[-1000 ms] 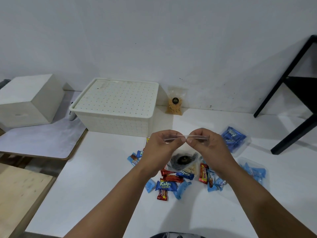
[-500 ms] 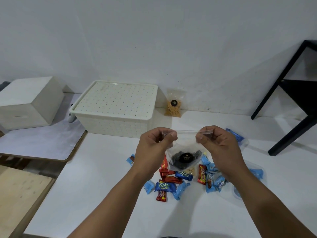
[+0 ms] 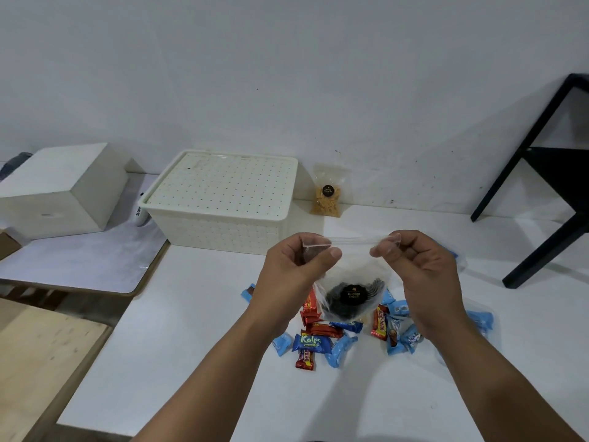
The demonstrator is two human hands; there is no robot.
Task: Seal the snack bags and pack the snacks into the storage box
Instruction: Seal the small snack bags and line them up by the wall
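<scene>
Left grip (image 3: 298, 266) and right grip (image 3: 417, 266) raised, pinching.

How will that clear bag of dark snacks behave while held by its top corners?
Probably floppy: the clear bag sags between the left hand and right hand. Likely bottom-heavy, since its dark contents pool low. The thin film may slip.

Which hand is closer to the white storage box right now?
Left. The left hand sits just in front of the storage box; the right hand is farther right.
</scene>
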